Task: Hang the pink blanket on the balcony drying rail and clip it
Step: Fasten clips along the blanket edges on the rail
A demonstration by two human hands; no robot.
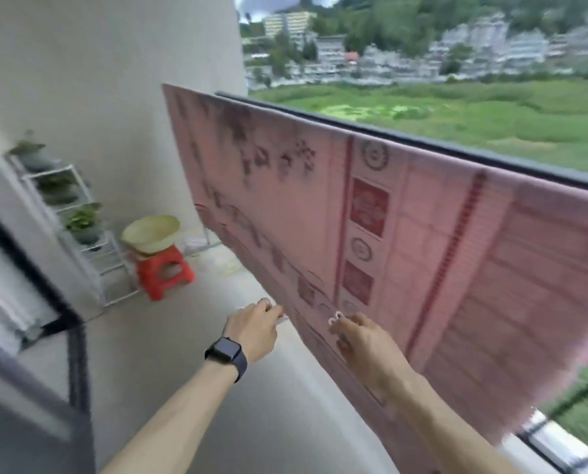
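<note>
Item: pink blanket, draped over our balcony's dark drying rail, hanging inward. Our left hand pinches its lower edge; our right hand grips the same edge with fingers closed. Red stool well apart.

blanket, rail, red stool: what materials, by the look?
Blanket: thin woven or printed pink cloth, matte; it drapes and billows. Rail: dark grey, straight and rigid, probably painted metal; blur leaves it open. Stool: red moulded plastic, slightly glossy, one piece.
</note>
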